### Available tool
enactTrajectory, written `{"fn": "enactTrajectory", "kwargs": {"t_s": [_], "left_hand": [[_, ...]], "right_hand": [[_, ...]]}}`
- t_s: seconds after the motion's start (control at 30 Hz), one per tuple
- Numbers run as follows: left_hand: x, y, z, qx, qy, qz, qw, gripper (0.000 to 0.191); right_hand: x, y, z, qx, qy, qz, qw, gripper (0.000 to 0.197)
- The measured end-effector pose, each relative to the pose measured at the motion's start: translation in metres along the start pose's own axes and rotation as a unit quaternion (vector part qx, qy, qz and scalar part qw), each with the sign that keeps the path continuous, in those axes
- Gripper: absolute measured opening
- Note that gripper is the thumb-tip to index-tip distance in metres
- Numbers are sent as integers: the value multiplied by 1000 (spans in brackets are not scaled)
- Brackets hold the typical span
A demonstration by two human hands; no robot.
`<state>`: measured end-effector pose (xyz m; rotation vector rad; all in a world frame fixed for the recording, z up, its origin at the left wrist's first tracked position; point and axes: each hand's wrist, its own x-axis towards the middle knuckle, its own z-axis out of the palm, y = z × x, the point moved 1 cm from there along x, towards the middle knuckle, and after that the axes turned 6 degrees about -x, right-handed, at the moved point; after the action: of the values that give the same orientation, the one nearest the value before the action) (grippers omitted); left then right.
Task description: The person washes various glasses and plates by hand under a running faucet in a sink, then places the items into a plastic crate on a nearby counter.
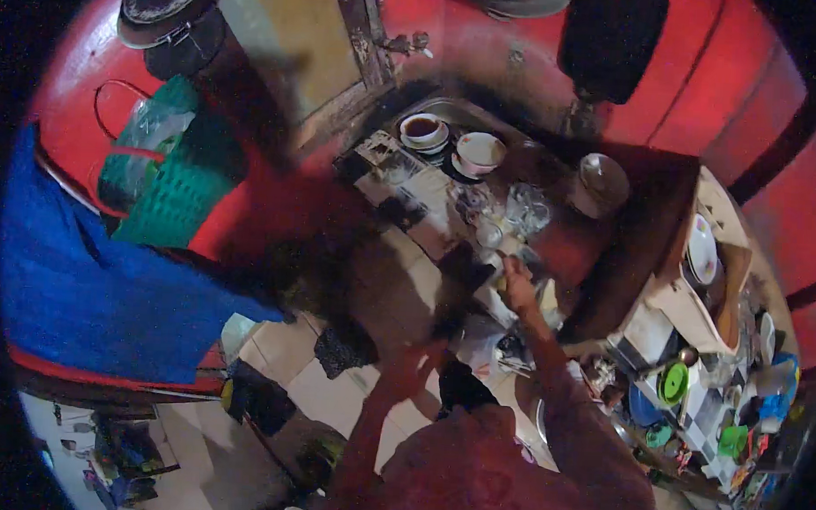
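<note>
My left hand (414,366) is at the lower middle, next to a dark, blurred object (457,290); whether it grips this is unclear. Further up and right, my right hand (518,286) reaches in among small items, its fingers bent near a small pale round item (489,235). What the fingers touch is too blurred to tell. Crumpled clear plastic (527,208) lies just beyond that hand. Behind are a cup of dark liquid (422,129) on a saucer and a pale bowl (479,153).
A green plastic basket (181,193) and blue cloth (110,278) are at left. A lidded metal pot (167,10) stands at the upper left. Towards the right are a round container (600,184), a plate (703,248) in a pale holder and a cluttered checkered surface (702,414).
</note>
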<state>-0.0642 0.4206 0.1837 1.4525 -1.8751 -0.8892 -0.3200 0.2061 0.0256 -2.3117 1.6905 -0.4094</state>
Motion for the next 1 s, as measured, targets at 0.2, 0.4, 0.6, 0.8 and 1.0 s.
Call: {"fn": "enactTrajectory", "kwargs": {"t_s": [0.2, 0.4, 0.6, 0.8, 1.0], "left_hand": [[250, 15, -117, -22, 61, 65, 996, 30], [480, -51, -206, 64, 184, 182, 964, 23], [669, -97, -269, 439, 164, 173, 866, 50], [800, -204, -352, 272, -69, 303, 911, 43], [823, -162, -334, 378, -44, 233, 895, 29]], "right_hand": [[116, 26, 26, -217, -124, 4, 968, 94], [115, 18, 59, -174, 29, -6, 984, 66], [70, 30, 2, 103, 83, 137, 982, 72], [128, -37, -71, 589, 242, 225, 737, 74], [237, -47, -42, 804, -48, 249, 538, 51]]}}
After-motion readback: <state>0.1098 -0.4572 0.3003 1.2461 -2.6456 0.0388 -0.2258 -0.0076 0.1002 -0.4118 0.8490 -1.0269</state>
